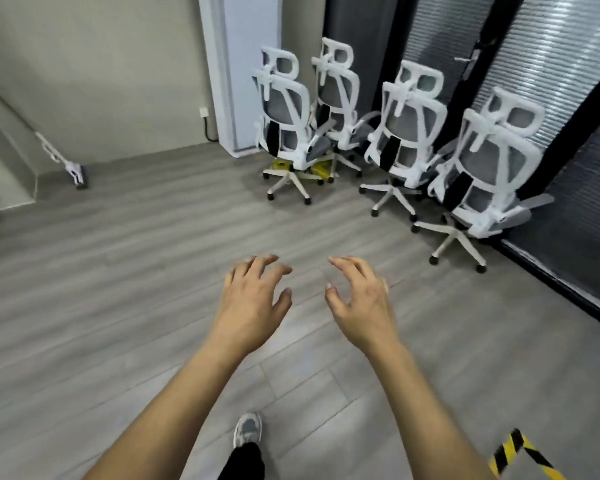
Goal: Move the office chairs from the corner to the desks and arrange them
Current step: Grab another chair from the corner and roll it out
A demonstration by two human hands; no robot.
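Note:
Several white-framed office chairs with grey mesh backs stand in the far right corner, backs turned toward me. The leftmost chair (286, 123) is beside a white column, another chair (338, 95) stands behind it, a third chair (411, 129) is to the right, and the nearest chair (492, 174) stands by the glass wall. My left hand (253, 303) and my right hand (361, 299) are stretched forward over the floor, fingers spread, holding nothing. Both are well short of the chairs. No desk is in view.
A white column (236, 71) stands at the back. A stick vacuum (73, 168) leans on the left wall. Glass walls with blinds (561, 64) run along the right. Yellow-black objects lie under the leftmost chair (317, 169) and at the lower right (520, 455). My shoe (247, 429) is below.

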